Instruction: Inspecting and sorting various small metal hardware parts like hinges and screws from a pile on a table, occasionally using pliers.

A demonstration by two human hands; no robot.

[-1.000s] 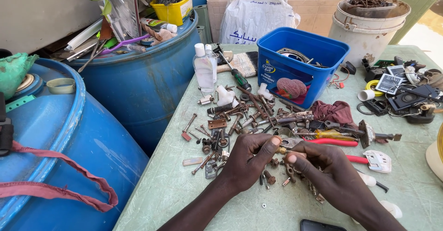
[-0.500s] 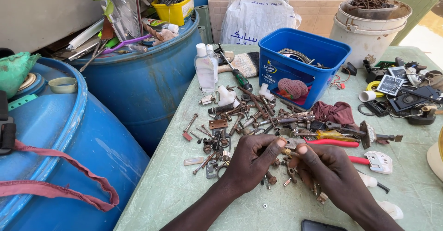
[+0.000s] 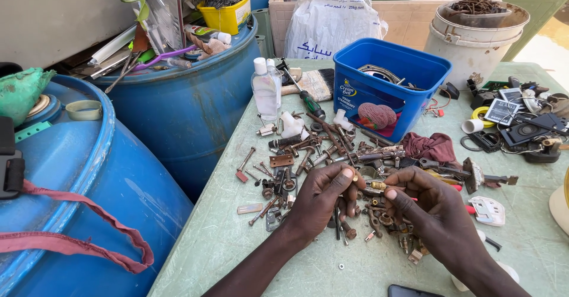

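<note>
Left hand, right hand, fingertips pinched

The scattered metal bolts and brackets are rust-brown and dull grey on the pale green table. The square plastic tub is bright blue, like the big round drums. The small bucket is yellow, the crumpled rag maroon, the round pail off-white.
</note>
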